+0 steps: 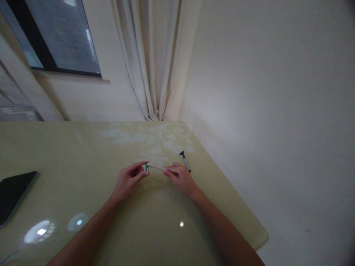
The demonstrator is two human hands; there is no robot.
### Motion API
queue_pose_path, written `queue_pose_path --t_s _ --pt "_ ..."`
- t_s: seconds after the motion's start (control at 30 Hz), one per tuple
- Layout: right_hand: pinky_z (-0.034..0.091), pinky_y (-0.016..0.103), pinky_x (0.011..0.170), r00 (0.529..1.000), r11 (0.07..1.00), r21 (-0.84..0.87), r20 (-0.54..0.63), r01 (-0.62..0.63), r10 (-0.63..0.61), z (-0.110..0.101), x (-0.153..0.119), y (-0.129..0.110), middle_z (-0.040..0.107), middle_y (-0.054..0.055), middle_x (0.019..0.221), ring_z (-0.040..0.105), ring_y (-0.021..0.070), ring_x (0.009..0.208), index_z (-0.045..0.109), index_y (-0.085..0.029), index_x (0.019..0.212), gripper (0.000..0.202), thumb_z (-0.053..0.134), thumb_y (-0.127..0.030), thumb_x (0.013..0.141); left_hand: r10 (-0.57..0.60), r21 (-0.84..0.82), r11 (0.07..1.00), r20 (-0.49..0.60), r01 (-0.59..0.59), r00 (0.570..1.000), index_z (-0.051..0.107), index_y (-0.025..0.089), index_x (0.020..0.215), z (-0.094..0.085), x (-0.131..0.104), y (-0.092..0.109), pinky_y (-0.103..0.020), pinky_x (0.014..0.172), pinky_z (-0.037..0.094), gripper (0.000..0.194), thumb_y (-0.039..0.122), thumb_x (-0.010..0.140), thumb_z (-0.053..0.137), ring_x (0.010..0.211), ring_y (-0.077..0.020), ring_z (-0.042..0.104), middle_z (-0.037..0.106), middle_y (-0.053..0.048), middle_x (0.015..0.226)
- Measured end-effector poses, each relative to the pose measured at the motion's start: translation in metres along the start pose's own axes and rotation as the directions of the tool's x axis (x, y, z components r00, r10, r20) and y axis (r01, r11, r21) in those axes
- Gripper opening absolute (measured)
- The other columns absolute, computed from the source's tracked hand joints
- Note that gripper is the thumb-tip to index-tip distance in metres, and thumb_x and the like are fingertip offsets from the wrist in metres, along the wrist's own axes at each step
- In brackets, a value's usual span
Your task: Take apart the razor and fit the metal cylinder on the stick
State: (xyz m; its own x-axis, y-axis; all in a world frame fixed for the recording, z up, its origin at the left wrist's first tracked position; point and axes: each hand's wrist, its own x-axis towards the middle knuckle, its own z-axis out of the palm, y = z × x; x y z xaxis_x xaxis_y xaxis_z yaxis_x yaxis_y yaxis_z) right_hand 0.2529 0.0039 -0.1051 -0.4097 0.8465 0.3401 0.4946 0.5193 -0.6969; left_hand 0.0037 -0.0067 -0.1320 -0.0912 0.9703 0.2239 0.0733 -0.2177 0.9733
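Note:
Between thumb and fingertips, my left hand (132, 178) pinches a small green piece (146, 167) by its two ends, upright above the table. A thin, pale stick (157, 167) is held in my right hand (179, 177), closed around its thicker end. The stick's darker tip points left and meets or nearly meets the green piece; contact is too small to tell. Just beyond my right hand, a razor-like tool (185, 162) with a black head and grey handle lies on the table.
The glossy, pale yellow table (133, 225) has a white floral pattern near its far edge. A dark tablet (16, 192) lies at the left. A wall (266, 111) runs along the right edge; curtains (154, 55) hang behind.

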Motion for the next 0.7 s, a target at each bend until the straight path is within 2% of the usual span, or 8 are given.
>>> queue_pose_path --t_s 0.07,0.17,0.3,0.4,0.53,0.63,0.7 --pt "0.04 0.025 0.066 1.0 1.0 0.01 -0.015 -0.007 0.007 -0.0018 0.0006 0.0008 0.057 0.0 0.075 0.055 0.0132 0.069 0.085 -0.018 0.102 0.022 0.068 -0.032 0.102 0.001 -0.005 1.0 -0.001 -0.001 1.0 0.083 0.018 0.107 0.0004 0.0002 -0.0008 -0.023 0.057 0.04 0.045 0.04 0.069 0.089 0.06 -0.0113 0.052 0.058 0.004 0.067" --pt "0.039 0.025 0.066 0.999 0.999 0.055 0.052 0.001 -0.004 -0.0037 0.0007 0.0006 0.057 0.0 0.075 0.054 0.0126 0.067 0.085 -0.019 0.104 0.021 0.069 -0.033 0.102 0.015 0.005 1.0 0.009 -0.015 1.0 0.083 0.018 0.11 0.0 0.0004 -0.0014 -0.023 0.058 0.041 0.045 0.04 0.071 0.088 0.061 -0.0114 0.053 0.059 0.004 0.068" --pt "0.038 0.026 0.066 1.0 0.999 0.041 0.001 -0.013 0.013 -0.0034 0.0007 -0.0011 0.056 0.0 0.075 0.053 0.013 0.067 0.085 -0.018 0.107 0.025 0.067 -0.035 0.103 0.028 0.011 1.0 0.013 -0.028 1.0 0.083 0.018 0.111 -0.0007 0.0009 -0.0019 -0.023 0.059 0.042 0.046 0.041 0.071 0.088 0.062 -0.0117 0.053 0.06 0.003 0.069" --pt "0.038 0.026 0.065 0.999 0.998 0.059 0.034 -0.004 0.002 -0.0016 0.0012 -0.0013 0.057 0.0 0.075 0.053 0.0128 0.066 0.085 -0.019 0.103 0.026 0.068 -0.038 0.102 0.021 0.015 1.0 0.011 -0.022 1.0 0.083 0.018 0.11 -0.0008 0.001 -0.0021 -0.023 0.058 0.041 0.046 0.041 0.071 0.088 0.062 -0.0117 0.053 0.06 0.003 0.068" --pt "0.037 0.027 0.066 0.999 0.999 0.025 -0.043 -0.026 0.027 0.001 0.0015 -0.0011 0.058 0.001 0.074 0.053 0.0133 0.067 0.085 -0.018 0.1 0.026 0.067 -0.038 0.102 0.021 0.021 1.0 0.006 -0.021 1.0 0.083 0.017 0.108 -0.0014 0.0003 -0.001 -0.023 0.058 0.041 0.046 0.041 0.069 0.089 0.06 -0.0114 0.052 0.059 0.004 0.067" --pt "0.037 0.026 0.065 1.0 0.999 0.052 0.013 -0.016 0.015 0.0016 0.0008 -0.0024 0.056 0.0 0.072 0.053 0.0129 0.066 0.085 -0.019 0.098 0.023 0.069 -0.035 0.101 0.035 0.034 0.999 0.013 -0.036 0.999 0.083 0.018 0.11 -0.0017 0.0001 -0.0006 -0.023 0.058 0.041 0.045 0.041 0.071 0.087 0.061 -0.0114 0.053 0.06 0.004 0.067" --pt "0.036 0.026 0.064 1.0 0.999 0.037 -0.003 -0.025 0.025 0.0017 0.0003 -0.0037 0.055 -0.001 0.071 0.052 0.013 0.065 0.085 -0.018 0.097 0.022 0.069 -0.032 0.101 0.03 0.036 0.999 0.014 -0.031 0.999 0.083 0.017 0.109 -0.0013 0.0003 -0.001 -0.023 0.057 0.041 0.045 0.041 0.071 0.088 0.06 -0.0112 0.052 0.059 0.004 0.066"
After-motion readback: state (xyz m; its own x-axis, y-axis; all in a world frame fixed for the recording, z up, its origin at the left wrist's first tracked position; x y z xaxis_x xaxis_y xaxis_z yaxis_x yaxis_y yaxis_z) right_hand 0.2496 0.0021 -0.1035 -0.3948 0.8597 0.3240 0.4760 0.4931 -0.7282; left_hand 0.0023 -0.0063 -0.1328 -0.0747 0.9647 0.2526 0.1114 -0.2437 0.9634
